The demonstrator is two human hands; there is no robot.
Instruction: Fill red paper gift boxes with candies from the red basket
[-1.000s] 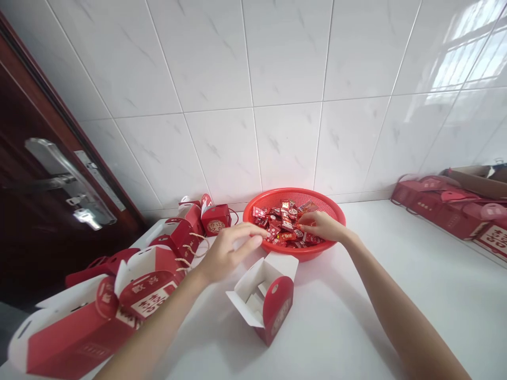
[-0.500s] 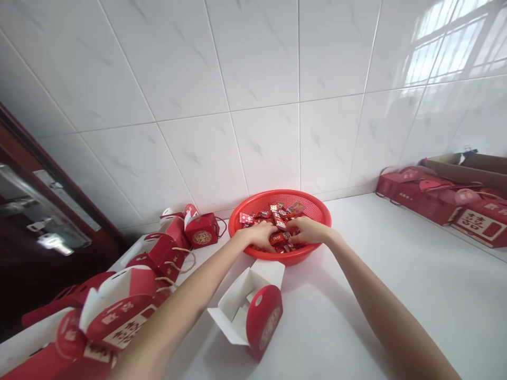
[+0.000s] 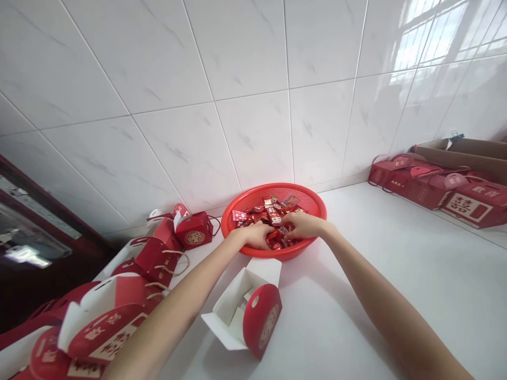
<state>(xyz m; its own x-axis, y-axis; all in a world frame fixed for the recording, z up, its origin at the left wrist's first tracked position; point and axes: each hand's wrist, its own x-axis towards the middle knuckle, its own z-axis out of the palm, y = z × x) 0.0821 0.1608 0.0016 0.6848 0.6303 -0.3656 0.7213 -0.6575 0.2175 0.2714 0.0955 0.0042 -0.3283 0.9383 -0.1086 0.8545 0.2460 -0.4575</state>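
Observation:
A red mesh basket holds a heap of small wrapped candies, mostly red. Both of my hands reach into it over the near rim. My left hand is at the near left of the heap, its fingers curved and apart, with tips touching the candies. Opposite it, my right hand has finger and thumb spread among the candies; some fingertips are hidden. In front of the basket, between my forearms, stands a red gift box with its white flaps open; pale inner surfaces show inside.
Several open red boxes with rope handles crowd the left side. A smaller red box stands left of the basket. Closed red boxes line the right, before a brown carton. White tiles rise behind the counter.
The view has shifted slightly, so the scene sits a little further left. Both hands stay in the basket, with small finger movements among the candies. The open gift box stays in place.

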